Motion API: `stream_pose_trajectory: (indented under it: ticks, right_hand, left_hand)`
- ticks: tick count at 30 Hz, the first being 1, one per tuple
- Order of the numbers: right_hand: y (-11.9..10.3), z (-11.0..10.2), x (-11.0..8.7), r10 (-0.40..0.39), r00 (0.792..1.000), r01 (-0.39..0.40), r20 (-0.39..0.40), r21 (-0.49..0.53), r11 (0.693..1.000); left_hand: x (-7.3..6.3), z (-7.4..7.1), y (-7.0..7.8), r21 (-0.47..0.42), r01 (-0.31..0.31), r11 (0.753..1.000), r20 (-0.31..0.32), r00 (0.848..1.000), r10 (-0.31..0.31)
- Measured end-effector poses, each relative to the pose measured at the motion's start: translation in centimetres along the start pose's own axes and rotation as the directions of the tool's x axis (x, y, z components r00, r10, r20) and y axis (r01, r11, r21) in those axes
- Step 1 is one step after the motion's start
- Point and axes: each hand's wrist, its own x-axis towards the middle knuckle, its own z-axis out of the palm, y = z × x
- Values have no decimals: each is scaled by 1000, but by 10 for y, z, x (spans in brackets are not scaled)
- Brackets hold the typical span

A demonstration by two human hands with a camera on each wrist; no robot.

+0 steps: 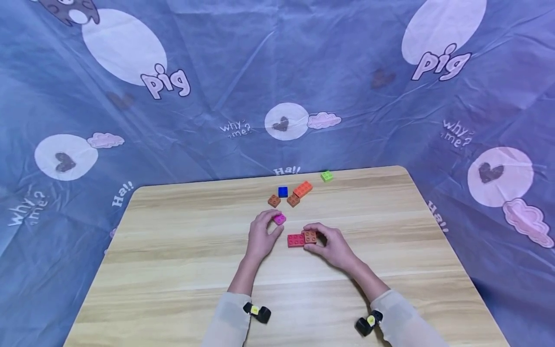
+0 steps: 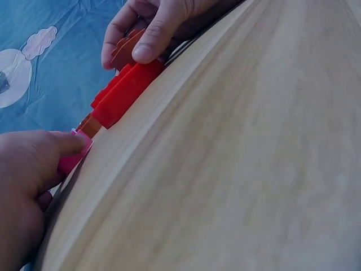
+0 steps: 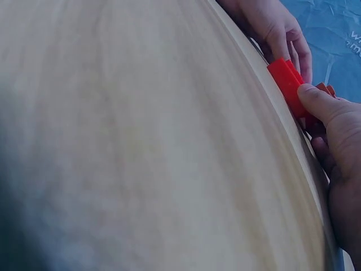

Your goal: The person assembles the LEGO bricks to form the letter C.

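Note:
Near the table's middle, a pink toy building brick (image 1: 279, 219) lies between the thumb and fingers of my left hand (image 1: 260, 237). The left wrist view shows those fingers pinching the pink brick (image 2: 69, 161). To its right is a longer red brick (image 1: 296, 240), flat on the table with its studs up. A small brown-orange brick (image 1: 310, 236) sits on the red brick's right end. My right hand (image 1: 334, 245) grips it between thumb and fingers. In the right wrist view the thumb covers part of the red brick (image 3: 286, 82).
Behind the hands lie two brown bricks (image 1: 274, 200), a blue brick (image 1: 283, 192) and a long orange brick (image 1: 303, 188). A lime green brick (image 1: 327, 176) is close to the back edge of the wooden table (image 1: 182, 270). Blue printed cloth (image 1: 217, 58) hangs around the table.

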Motion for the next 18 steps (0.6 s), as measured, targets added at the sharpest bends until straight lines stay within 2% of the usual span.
stream_pose_trajectory:
  ticks: [5,9,14,18]
  right_hand:
    - [0,-1,0,-9,1000,9,-8,-5,1000]
    - [0,-3,2,-13,1000,13,-10,-10,1000]
    - [1,-1,2,-20,1000,19,-18,-17,1000]
    - [2,2,0,-14,1000,14,-18,-13,1000]
  left_hand:
    - [2,0,2,-5,-27,1000,-7,1000,27]
    - [3,-1,5,-104,-52,993,-25,998,50]
    - [0,-2,5,-270,-86,959,-11,996,86]
    - [-6,-4,6,-360,-127,924,17,990,143]
